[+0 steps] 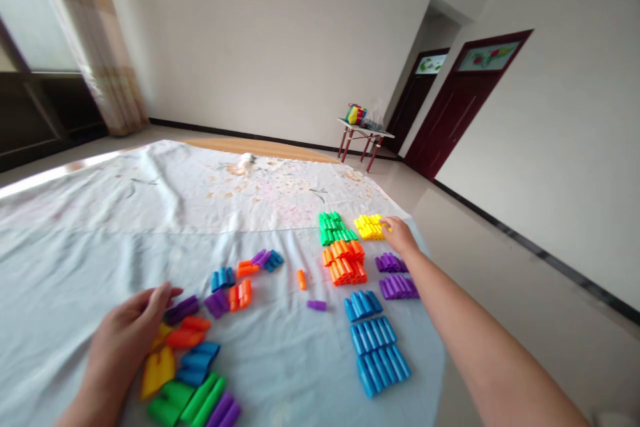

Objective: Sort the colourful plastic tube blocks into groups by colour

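Observation:
My right hand (399,235) reaches to the far right, its fingers pinched on a yellow plastic tube at the edge of the stack of yellow tubes (369,227). At the near left, my left hand (127,330) hovers over loose tubes, fingers partly stretched out and apparently holding nothing. Its fingertips are beside dark purple tubes (183,309). Yellow tubes (159,370), orange tubes (189,332), blue tubes (199,363) and green tubes (205,397) lie close by, some partly hidden by the hand.
Sorted on the right are green tubes (333,229), orange tubes (345,262), purple tubes (399,287) and rows of blue tubes (377,347). Single orange (301,279) and purple (317,305) tubes lie mid-table. The cloth (280,353) is wrinkled. A small table (367,128) stands behind.

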`<state>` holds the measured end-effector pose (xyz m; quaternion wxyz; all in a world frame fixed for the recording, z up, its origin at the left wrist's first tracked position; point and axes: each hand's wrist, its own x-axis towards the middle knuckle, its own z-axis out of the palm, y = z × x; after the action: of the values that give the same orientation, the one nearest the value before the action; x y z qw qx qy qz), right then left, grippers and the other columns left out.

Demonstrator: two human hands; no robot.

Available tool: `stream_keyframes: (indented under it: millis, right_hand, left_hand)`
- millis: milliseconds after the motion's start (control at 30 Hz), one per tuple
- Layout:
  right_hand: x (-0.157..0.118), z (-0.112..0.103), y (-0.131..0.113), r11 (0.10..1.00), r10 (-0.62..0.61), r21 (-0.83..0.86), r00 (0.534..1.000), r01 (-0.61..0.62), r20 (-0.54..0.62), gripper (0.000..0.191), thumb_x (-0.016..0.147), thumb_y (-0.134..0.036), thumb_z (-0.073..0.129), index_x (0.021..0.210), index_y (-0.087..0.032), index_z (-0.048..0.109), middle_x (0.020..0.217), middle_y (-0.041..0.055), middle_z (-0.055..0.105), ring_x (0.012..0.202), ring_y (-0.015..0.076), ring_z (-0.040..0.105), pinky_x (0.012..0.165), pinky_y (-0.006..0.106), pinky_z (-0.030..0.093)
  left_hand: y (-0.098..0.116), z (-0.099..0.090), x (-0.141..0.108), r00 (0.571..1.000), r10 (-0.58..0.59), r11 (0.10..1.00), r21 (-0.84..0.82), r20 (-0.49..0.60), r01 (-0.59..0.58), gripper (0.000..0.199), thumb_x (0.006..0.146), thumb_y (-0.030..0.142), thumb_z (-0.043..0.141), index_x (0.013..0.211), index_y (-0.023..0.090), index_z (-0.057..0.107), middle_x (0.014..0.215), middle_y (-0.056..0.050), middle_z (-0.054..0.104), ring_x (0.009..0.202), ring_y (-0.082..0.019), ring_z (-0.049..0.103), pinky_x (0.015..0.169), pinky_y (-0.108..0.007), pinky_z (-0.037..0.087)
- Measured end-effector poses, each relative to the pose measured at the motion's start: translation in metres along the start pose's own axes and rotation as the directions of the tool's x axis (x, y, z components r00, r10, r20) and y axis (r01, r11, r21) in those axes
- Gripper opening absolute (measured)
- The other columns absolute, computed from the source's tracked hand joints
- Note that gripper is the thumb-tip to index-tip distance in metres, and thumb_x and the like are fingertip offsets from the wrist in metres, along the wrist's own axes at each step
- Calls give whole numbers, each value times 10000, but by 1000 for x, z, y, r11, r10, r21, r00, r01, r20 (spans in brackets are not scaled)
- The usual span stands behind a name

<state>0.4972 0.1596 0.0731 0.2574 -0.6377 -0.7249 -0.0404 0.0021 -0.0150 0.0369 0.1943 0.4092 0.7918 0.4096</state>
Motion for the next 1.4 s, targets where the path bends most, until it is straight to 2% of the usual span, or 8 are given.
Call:
stream_keyframes:
  millis: [133,267,400,567,867,1100,1233,1400]
  right_hand:
    - [-7,-11,-52,974,-156,152,985,167,-78,242,806,-181,454,949,-157,648,976,91,642,947,197,584,880,342,452]
    - [-37,-15,-137,871,-302,374,948,318,-102,215,818,-210,471,937,-188,648,957,65,653,909,178,595,831,320,473]
    - [-78,3,-212,787,-345,552,938,275,25,200,812,-197,492,920,-194,660,891,47,670,824,153,611,736,265,489]
    - [-119,37,-259,722,-356,666,927,190,121,187,808,-205,509,915,-194,662,828,29,672,705,134,603,658,249,489]
    - [-145,50,-291,656,-428,687,904,311,1,208,795,-133,515,935,-204,652,929,53,633,930,176,566,865,321,457]
    - [-134,62,-285,773,-365,585,927,247,91,298,759,-227,604,1053,-177,622,1035,96,627,1020,236,538,933,415,408]
    - [-137,63,-284,739,-360,644,924,199,129,359,734,-165,604,1092,-187,588,1030,79,612,994,211,553,903,376,444]
    - [-138,54,-270,722,-352,644,935,253,28,425,718,-40,522,1094,-234,567,1018,57,543,966,182,539,870,337,467]
  left_hand:
    - [-1,-5,-5,998,-39,997,-65,51,43,475,682,573,458,788,174,694,675,-40,674,632,-207,601,509,-259,429]
    - [-3,1,-2,999,-27,995,-99,30,30,490,686,589,457,786,174,697,669,-49,665,610,-203,591,478,-258,403]
    - [-6,2,-2,1000,7,984,-175,-6,-8,482,688,586,459,758,173,697,678,-54,661,611,-196,582,509,-266,411]
    - [-3,-3,-6,995,3,957,-289,-98,-32,473,706,558,458,771,152,692,653,-54,640,588,-188,558,510,-273,405]
    - [-5,-5,-4,982,-47,885,-464,-185,-45,481,726,541,451,806,125,679,650,-47,606,605,-161,529,567,-261,419]
    - [-4,-5,-5,984,-39,876,-480,-172,-50,464,715,538,479,787,128,684,631,-43,598,597,-163,519,558,-265,407]
    - [-5,-4,-4,985,-40,879,-475,-169,-46,462,710,540,485,791,132,684,631,-39,598,585,-162,515,537,-262,399]
    - [-7,-4,-2,987,-50,883,-468,-155,-29,459,710,538,483,801,137,686,641,-37,599,588,-159,516,533,-255,402]
